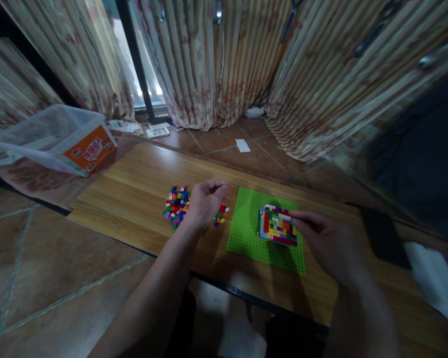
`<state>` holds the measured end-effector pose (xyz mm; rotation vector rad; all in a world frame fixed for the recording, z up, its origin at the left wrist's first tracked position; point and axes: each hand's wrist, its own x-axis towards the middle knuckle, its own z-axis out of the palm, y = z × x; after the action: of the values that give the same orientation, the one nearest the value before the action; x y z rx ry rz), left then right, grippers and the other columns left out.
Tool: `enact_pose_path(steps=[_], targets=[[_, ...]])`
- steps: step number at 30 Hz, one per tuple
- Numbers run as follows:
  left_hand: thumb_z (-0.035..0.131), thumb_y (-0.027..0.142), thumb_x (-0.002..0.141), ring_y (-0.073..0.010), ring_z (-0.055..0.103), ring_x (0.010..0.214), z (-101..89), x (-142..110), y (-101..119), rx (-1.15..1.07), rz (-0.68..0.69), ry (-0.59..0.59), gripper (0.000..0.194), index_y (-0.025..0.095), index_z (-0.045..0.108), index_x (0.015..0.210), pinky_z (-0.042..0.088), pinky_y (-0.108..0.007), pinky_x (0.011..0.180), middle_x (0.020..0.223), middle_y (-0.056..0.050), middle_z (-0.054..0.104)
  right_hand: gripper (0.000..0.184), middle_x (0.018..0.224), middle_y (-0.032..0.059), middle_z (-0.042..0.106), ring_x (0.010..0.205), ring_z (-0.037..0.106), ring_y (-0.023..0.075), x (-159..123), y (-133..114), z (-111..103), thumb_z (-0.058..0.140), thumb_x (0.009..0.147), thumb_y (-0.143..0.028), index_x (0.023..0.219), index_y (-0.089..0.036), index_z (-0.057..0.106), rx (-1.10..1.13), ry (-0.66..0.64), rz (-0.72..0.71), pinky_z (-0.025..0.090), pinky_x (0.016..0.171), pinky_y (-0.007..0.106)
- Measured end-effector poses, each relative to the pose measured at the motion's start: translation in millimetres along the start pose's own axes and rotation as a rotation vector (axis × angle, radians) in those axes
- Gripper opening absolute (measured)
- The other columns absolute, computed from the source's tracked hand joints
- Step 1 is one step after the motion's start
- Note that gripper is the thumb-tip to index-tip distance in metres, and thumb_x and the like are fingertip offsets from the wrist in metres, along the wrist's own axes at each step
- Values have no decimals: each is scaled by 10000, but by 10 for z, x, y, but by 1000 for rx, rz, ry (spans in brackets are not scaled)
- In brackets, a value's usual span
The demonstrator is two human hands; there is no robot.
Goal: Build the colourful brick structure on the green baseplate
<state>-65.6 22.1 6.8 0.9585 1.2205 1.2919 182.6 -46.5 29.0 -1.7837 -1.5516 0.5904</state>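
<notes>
A block of stacked coloured bricks [277, 225] stands on a green baseplate [246, 233] on the wooden table [134, 189]. My right hand [326, 243] rests against the block's right side, its fingers touching the top edge. My left hand [206, 201] hovers over a pile of loose small bricks [177, 205], fingers curled in a pinch; what they hold, if anything, is hidden. A few more loose bricks [221, 215] lie just right of that hand.
A clear plastic tub with an orange label [59, 139] lies tipped at the table's far left. Papers [157, 132] lie on the tiled floor below the curtains. A dark object [383, 236] and white cloth [433, 278] sit at the right.
</notes>
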Motion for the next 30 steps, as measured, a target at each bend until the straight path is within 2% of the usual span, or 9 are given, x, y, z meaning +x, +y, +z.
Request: enact_pose_path(steps=[3,11,20,30], targets=[[662,208,706,-97,571,598,73,-12,-27,51,18,-19,83,139,698,737,473,-202,578,676,12,657,238,916,38,784,830,727,230,-36,-19,45,633,795,-403,901,-244,776,-52,-84,27,546,736,354],[625,275,761,-100,543,591,151,-22,-96,214,72,-91,157,144,711,741,440,-205,567,649,18,631,180,868,45,780,770,716,234,4,97,168,643,792,-373,833,-233,747,-119,-116,50,515,739,381],[620,282,780,-105,552,601,119,-23,-100,217,81,-100,174,149,728,809,459,-211,582,681,11,648,233,814,50,771,761,707,244,26,56,286,665,773,-439,804,-223,748,-70,-63,120,496,728,384],[632,267,772,-104,530,574,90,-14,-104,200,108,-102,145,151,711,735,431,-208,553,641,18,627,334,686,54,748,603,668,210,55,64,277,690,724,-523,739,-193,733,-62,-70,87,452,585,330]])
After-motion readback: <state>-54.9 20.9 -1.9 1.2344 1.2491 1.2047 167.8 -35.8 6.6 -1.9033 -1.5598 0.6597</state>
